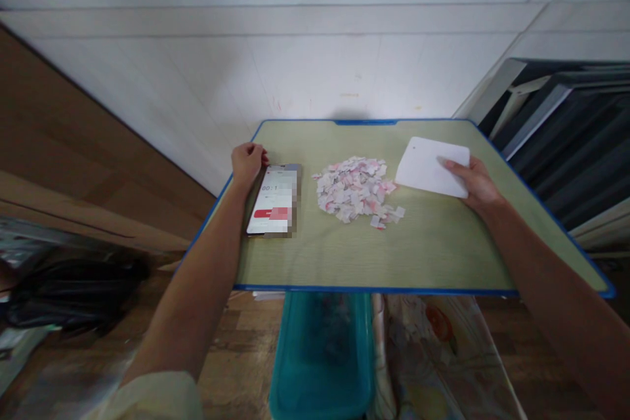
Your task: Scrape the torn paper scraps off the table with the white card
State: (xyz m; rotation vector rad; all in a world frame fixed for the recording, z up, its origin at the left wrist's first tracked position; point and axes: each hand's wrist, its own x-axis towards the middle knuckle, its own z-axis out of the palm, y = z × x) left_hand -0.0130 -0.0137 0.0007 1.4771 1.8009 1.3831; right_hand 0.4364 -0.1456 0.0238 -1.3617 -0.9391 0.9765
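Observation:
My right hand point(480, 185) grips a white plastic scraper point(428, 167), a flat piece with rounded corners and a small hole at one corner. My thumb lies across its upper face. The scraper's left edge is beside a heap of small torn paper pieces point(352, 189), white and pinkish, on the table's middle. At the far left, my left hand point(249, 163) rests near the table edge with its fingers curled in, nothing visible in them. Just below that hand lies a phone point(273, 200), its screen lit with a timer and a red button; part of it is pixelated.
The light green table point(384, 259) has a blue rim and stands against a white wall point(305, 72). Beneath its front edge is a teal plastic bin point(322, 367), with patterned fabric point(438, 354) beside it. Dark panels point(575, 111) lean at the right; a black bag point(73, 289) lies lower left.

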